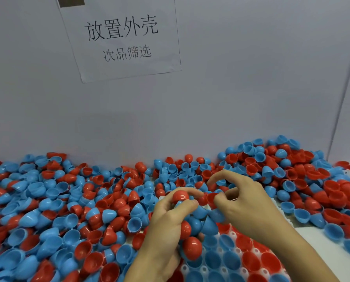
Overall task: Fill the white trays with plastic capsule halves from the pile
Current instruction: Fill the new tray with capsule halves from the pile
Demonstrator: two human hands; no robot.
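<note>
While hands grip glossy domed halves, dimpled white tray

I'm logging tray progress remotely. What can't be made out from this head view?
- White tray: cut off by the bottom edge and covered by both hands, so the fill count is unknown.
- Left hand: its capsule halves overlap, uncountable.
- Right hand: fingertips blurred around the red half.

two bare forearms, no sleeves, left hand and right hand
</note>
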